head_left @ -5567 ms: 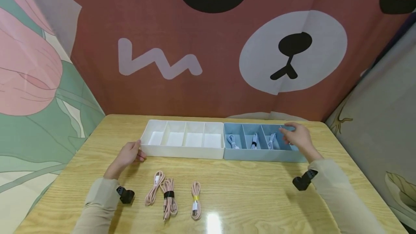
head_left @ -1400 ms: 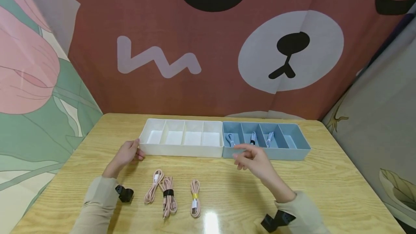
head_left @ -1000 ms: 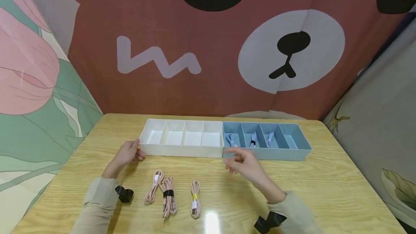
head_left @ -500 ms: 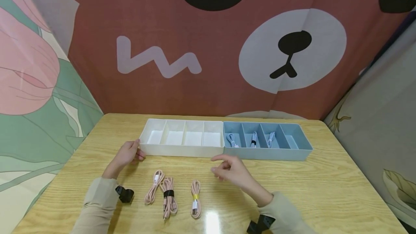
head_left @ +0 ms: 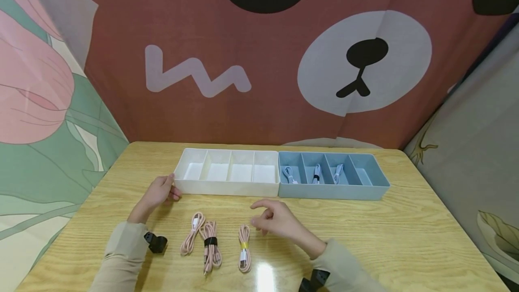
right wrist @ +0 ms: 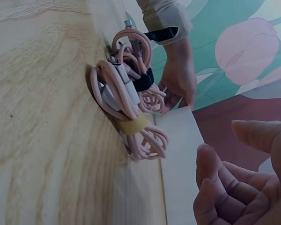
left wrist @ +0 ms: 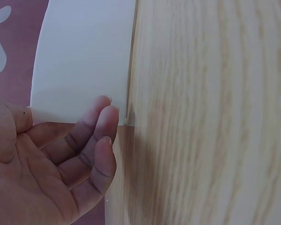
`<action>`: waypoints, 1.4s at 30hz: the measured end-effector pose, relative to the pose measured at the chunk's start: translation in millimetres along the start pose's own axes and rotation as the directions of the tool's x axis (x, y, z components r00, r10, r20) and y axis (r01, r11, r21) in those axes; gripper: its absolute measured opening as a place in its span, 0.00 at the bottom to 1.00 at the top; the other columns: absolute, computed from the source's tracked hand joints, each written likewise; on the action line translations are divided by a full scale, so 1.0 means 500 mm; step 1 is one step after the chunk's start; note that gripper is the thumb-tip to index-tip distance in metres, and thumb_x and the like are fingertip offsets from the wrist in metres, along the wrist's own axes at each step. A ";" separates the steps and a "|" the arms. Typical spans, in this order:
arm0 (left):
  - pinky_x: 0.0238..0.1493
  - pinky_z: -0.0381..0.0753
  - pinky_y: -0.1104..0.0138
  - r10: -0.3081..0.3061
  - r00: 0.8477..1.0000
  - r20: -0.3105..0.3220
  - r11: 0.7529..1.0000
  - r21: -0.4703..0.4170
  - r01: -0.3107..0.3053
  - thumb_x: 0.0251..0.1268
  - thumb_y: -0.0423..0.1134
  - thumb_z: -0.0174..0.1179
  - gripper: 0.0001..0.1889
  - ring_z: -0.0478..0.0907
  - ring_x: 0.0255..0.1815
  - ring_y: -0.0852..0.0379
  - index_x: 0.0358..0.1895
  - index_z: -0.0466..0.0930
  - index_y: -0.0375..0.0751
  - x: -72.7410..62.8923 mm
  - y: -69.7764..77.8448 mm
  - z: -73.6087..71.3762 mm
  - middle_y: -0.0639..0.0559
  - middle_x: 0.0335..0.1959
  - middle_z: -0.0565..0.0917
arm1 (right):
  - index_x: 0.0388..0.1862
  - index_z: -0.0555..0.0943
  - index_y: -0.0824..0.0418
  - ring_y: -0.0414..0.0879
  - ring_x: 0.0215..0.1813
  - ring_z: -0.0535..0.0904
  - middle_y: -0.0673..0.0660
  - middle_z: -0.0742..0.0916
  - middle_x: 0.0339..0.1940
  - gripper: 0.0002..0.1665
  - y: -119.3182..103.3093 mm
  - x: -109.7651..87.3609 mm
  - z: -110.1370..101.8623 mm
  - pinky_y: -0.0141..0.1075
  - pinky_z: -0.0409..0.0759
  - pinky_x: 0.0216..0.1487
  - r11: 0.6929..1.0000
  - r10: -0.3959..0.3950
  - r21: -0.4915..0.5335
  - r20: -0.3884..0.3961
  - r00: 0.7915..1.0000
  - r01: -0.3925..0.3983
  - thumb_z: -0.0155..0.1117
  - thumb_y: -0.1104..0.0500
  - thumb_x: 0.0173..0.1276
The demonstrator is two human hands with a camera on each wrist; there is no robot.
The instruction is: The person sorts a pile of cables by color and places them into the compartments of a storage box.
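Note:
Near the table's back stands a white divided box [head_left: 227,188], end to end with a blue divided box [head_left: 336,192]. My left hand [head_left: 161,191] touches the white box's left end, its fingers loosely bent at the corner. My right hand [head_left: 279,222] hovers above the table, holding nothing; in the right wrist view its thumb and fingers are apart. Just left of it lies a pink charging cable with a yellow tie [head_left: 244,249]. Farther left lie a pink cable with a black strap [head_left: 211,247] and another coiled pink cable [head_left: 192,234].
Three compartments of the blue box each hold a pale blue cable: the left [head_left: 289,175], the middle [head_left: 317,174] and the right [head_left: 338,174]. Its rightmost compartment and those of the white box show bare floors. A printed cloth [head_left: 202,116] hangs behind the table [head_left: 385,242].
My right hand has left the blue box's rightmost compartment and come left and toward me, over to the yellow-tied cable. My left hand and the boxes have stayed put.

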State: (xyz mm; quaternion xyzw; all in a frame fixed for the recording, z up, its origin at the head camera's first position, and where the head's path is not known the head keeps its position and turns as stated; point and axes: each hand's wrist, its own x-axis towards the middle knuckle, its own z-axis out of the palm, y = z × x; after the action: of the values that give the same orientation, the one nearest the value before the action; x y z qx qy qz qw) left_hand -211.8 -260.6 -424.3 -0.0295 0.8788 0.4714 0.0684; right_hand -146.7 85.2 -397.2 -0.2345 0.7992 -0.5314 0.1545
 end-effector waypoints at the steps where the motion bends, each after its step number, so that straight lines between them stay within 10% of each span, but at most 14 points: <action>1: 0.26 0.73 0.62 0.002 1.000 0.001 1.000 0.000 -0.002 0.75 0.45 0.25 0.29 0.76 0.25 0.56 0.37 0.72 0.24 0.000 0.000 0.000 0.49 0.23 0.79 | 0.54 0.72 0.72 0.62 0.22 0.78 0.65 0.83 0.22 0.23 0.003 0.001 0.003 0.30 0.67 0.17 1.000 0.004 -0.021 0.008 1.000 -0.004 0.62 0.64 0.61; 19: 0.25 0.73 0.61 0.001 1.000 0.001 1.000 0.009 -0.001 0.75 0.46 0.25 0.29 0.77 0.25 0.55 0.38 0.72 0.24 -0.002 0.003 -0.001 0.49 0.23 0.79 | 0.56 0.72 0.67 0.46 0.14 0.76 0.56 0.80 0.12 0.30 0.036 0.017 0.044 0.30 0.69 0.16 0.989 0.093 -0.131 0.162 0.982 -0.072 0.67 0.55 0.57; 42: 0.26 0.73 0.61 0.001 1.000 0.003 1.000 0.015 -0.001 0.75 0.46 0.25 0.29 0.77 0.26 0.55 0.36 0.72 0.25 -0.003 0.003 -0.001 0.48 0.24 0.80 | 0.53 0.74 0.64 0.43 0.11 0.75 0.53 0.79 0.10 0.30 0.036 0.025 0.081 0.32 0.72 0.16 0.975 0.148 -0.184 0.134 0.980 -0.122 0.71 0.60 0.50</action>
State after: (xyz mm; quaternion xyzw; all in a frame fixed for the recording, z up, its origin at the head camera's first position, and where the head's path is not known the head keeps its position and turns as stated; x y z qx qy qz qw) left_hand -210.8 -260.3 -422.7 -0.0278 0.8822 0.4650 0.0695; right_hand -140.6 52.9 -429.4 -0.2308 0.8432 -0.4288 0.2276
